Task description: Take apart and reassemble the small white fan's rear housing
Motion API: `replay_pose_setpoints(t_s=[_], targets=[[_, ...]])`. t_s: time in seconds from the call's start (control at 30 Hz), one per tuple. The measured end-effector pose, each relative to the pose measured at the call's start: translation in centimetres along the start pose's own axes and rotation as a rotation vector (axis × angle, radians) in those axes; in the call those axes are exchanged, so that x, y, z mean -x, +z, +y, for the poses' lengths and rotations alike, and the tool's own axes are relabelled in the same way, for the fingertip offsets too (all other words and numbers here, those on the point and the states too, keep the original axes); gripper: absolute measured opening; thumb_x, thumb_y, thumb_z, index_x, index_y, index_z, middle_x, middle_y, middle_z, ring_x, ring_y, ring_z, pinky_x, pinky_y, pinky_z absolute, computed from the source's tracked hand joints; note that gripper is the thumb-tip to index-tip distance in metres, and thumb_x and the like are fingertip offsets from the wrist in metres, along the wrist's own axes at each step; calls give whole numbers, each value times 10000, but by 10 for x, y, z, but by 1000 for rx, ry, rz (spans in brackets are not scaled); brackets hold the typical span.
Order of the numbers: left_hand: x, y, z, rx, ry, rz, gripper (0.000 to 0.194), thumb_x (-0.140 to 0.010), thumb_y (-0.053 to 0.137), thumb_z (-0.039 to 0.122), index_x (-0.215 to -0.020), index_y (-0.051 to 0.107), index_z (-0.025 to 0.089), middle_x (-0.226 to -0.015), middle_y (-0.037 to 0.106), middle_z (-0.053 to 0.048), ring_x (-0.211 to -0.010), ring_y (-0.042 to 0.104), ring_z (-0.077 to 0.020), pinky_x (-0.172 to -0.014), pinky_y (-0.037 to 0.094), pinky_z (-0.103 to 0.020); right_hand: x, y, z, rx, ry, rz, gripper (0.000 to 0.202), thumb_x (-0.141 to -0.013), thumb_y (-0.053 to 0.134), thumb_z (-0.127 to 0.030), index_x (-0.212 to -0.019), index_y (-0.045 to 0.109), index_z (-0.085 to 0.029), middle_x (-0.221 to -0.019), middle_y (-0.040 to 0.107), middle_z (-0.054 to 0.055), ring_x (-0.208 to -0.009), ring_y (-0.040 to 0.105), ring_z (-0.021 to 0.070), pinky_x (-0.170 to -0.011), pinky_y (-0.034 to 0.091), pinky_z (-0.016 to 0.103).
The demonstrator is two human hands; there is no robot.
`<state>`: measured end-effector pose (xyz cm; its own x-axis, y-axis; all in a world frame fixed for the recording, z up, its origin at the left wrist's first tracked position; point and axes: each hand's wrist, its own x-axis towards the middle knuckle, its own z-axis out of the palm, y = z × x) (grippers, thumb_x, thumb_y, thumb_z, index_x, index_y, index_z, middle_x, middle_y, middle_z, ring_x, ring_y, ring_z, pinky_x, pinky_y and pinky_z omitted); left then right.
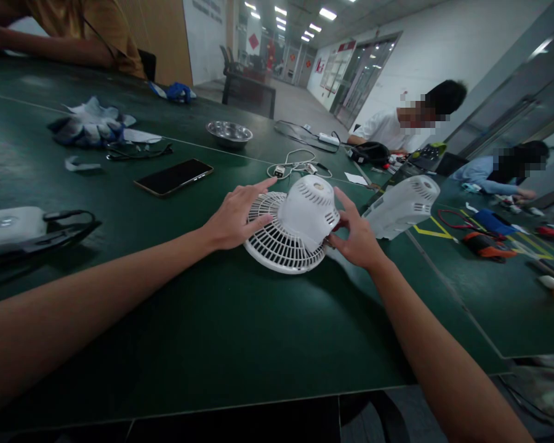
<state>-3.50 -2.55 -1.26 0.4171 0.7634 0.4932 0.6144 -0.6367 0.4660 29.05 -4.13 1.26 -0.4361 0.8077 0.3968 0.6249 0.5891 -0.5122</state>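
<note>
Clearly, the white fan point(307, 212) is the landmark on the green table point(240, 338), its round slatted grille point(281, 258) underneath and its vented housing on top. Far to its left, at the edge of the view, lies a white device point(12, 227) with a black cable, and beyond that, across the table, sits a person in a mustard top point(120, 37). Nearer the fan, yet still well to its left, come a crumpled blue-and-white glove point(92, 126) and a dark phone point(173, 177) lying flat. Beyond the fan and left of it stands a metal bowl point(229, 134). Against the fan's left side, the left hand point(237, 215) is open, fingers spread and thumb over the slats. Just behind the fan, a white cable point(300, 161) lies in loops. At the fan's right side, the right hand point(354, 231) has bent fingers and thumb by the housing; whether they pinch a part cannot be told. Right of the fan is a second white vented casing point(404, 206), with a person in white point(381, 126) beyond it. Farther right of the fan lie an orange-and-black tool point(488, 246) and a person's blue sleeve point(480, 175).
</note>
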Motion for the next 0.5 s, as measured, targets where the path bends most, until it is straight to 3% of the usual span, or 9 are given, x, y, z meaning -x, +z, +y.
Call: replay_pose_setpoints(t_s=[0.07, 0.2, 0.33, 0.5], targets=[[1, 2, -4, -19, -131, 30, 683, -1030, 389, 571, -1632, 325, 257, -1553, 540, -139, -1383, 522, -373, -1138, 390, -635, 1, -3, 10, -75, 25, 22, 959, -863, 736, -348, -1664, 209, -352, -1178, 737, 64, -990, 709, 302, -1017, 559, 615], [2, 4, -9, 86, -299, -59, 652, -1052, 320, 573, -1573, 414, 193, -1419, 650, -165, -1235, 650, -340, -1054, 482, -545, 3, 2, 7, -266, 19, -6, 987, -849, 764, -443, -1658, 201, -380, -1409, 656, 83, -1216, 651, 356, -1132, 457, 673], [4, 0, -7, 183, -308, -63, 660, -1038, 372, 605, -1515, 488, 163, -1328, 705, -172, -1131, 701, -338, -981, 517, -489, 3, 12, -7, -258, 102, 54, 1192, -640, 959, -411, -1627, 293, -364, -1520, 564, 106, -1302, 597, 417, -1174, 393, 713], [6, 0, -15, 468, -266, 94, 602, -1056, 323, 599, -1479, 487, 204, -1243, 729, -128, -1056, 719, -283, -927, 560, -426, 1, 18, -13, -494, 211, 167, 1215, -588, 985, -359, -1600, 312, -356, -1363, 670, 86, -1271, 631, 383, -1093, 514, 637]])
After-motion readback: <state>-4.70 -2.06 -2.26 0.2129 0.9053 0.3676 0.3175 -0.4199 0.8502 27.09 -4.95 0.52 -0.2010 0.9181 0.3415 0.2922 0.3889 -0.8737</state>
